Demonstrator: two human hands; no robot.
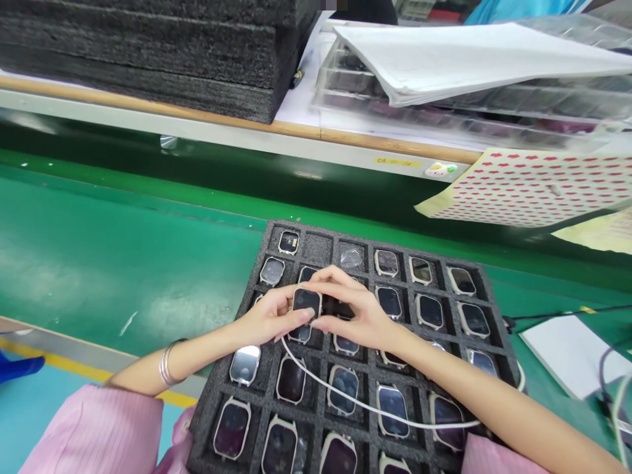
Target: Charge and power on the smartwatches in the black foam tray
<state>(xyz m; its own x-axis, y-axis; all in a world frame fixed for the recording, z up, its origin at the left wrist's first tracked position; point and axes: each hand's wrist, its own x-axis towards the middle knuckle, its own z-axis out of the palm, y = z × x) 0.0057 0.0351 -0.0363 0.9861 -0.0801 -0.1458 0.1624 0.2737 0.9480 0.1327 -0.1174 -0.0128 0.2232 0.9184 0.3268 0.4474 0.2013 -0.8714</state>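
Above the foam tray, a square smartwatch case (306, 300) with a dark screen and no strap is held between both hands. My left hand (270, 315) grips its left side, with the thumb on the lower part of the screen. My right hand (358, 308) closes on it from the right, fingers along the top edge and thumb near the lower right corner. A thin white cable (348, 395) runs from under my left hand across the tray to the right; its end is hidden. The black foam tray (257, 289) carries similar watch cases in its compartments.
The tray rests on a green bench (123, 243). Behind it, a shelf bears stacked black foam (148, 52) and clear plastic trays (444, 125) under white paper (474, 56). Spotted paper (533, 187) hangs off the shelf edge. A white pad (575, 355) and cables are at right.
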